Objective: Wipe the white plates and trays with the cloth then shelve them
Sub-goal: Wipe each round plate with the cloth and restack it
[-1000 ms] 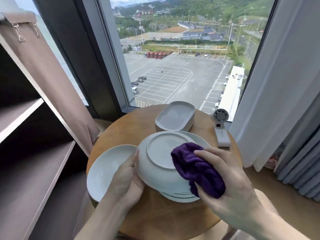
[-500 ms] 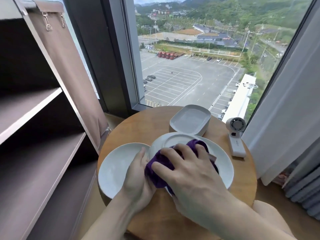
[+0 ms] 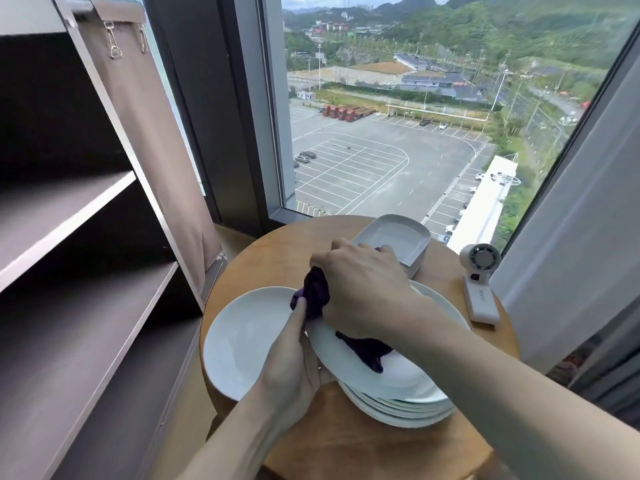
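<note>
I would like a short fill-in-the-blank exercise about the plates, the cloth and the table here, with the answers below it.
1. The right hand grips a cloth whose colour is ____.
2. The wooden table is ____ in shape.
3. The single plate lies to the ____ of the stack of plates.
4. The small white fan stands at the table's ____ edge.
Answers: purple; round; left; right.

Illegible lettering on the white fan (image 3: 480,289)

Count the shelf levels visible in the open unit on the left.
3: an upper shelf, a middle shelf and a lower shelf, stacked one below another. More may lie outside the frame.
</note>
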Available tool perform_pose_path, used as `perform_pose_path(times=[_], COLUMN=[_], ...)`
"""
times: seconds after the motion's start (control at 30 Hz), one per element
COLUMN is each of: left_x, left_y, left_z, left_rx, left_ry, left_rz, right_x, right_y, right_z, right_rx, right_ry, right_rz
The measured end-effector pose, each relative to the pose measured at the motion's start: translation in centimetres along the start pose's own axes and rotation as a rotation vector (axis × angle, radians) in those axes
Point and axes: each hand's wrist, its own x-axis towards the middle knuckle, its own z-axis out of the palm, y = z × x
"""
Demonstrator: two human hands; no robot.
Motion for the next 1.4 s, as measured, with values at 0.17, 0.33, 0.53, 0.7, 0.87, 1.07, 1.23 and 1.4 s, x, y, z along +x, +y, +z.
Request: perform_pose_path(times=[0.17, 0.33, 0.53, 0.7, 0.87, 1.07, 1.23, 1.4], left_x=[-0.1, 0.5, 0.7, 0.7, 0.7, 0.9, 0.6, 0.3], left_y=[0.0, 0.1, 0.2, 0.3, -0.1, -0.3, 0.0, 0.2], left_z=[-0.7, -1.8, -2.0, -2.1, -2.0, -1.8, -1.4, -1.2], left_rx=[0.075, 0.129, 0.108, 0.11, 0.066, 0.039, 0.058, 0.082], left_ry=[-0.065, -0.011, -0.05, -0.075, -0.037, -0.032, -0.04, -0.051], left_rz=[-0.008, 0.012, -0.008, 0.017, 0.023, -0.04, -0.026, -0.031], right_x=[-0.5, -2.3, -5.0, -4.3, -0.2, 3.4, 4.9, 4.8], right_y=[2.4, 4.3, 3.8, -0.1, -3.1, -0.9, 1.3, 4.8], right_z=[1.6, 1.8, 1.1, 0.1, 0.5, 2.2, 2.5, 2.0], right_rx=[0.131, 0.216, 0.152, 0.097, 0.043, 0.075, 0.155, 0.268], right_ry=[0.057, 0.085, 0.034, 0.053, 0.154, -0.037, -0.037, -0.032], right_rz=[0.186, 0.3, 0.26, 0.047, -0.105, 0.061, 0.151, 0.315])
